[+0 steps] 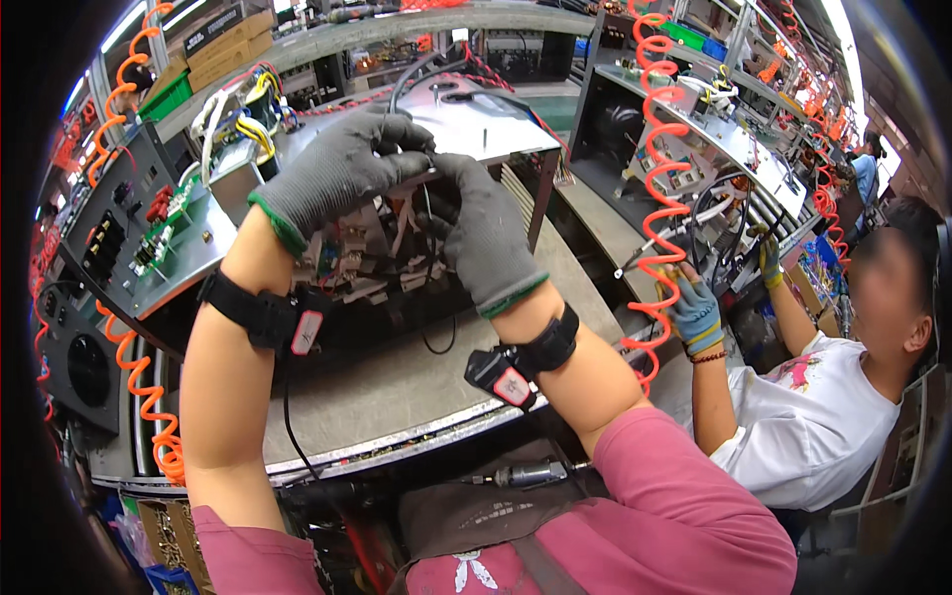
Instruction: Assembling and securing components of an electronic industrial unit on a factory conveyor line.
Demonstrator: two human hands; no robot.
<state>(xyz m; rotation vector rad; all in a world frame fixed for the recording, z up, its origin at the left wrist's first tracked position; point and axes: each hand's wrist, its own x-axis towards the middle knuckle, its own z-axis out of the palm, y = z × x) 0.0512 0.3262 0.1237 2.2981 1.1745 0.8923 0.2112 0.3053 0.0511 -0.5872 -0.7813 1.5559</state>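
Observation:
My left hand [342, 164], in a grey glove with a green cuff, is closed, its fingertips pinched near the front edge of a metal equipment chassis [496, 124]. My right hand [486, 233], gloved alike, meets it there with curled fingers. Whatever lies between the fingertips is too small and covered to make out. A black cable [397, 94] rises behind my left hand. Below the hands, a thin dark wire [441, 352] loops down from the chassis front, where wiring and parts [367, 258] fill the inside, partly hidden by my hands.
The chassis stands on a worn workbench [387, 407]. Left of it is another open unit with a green circuit board [159, 243]. Orange coiled hoses [659, 178] hang on both sides. A powered screwdriver [531, 474] lies by the bench's front edge. At right, a gloved co-worker [808, 416] handles another unit.

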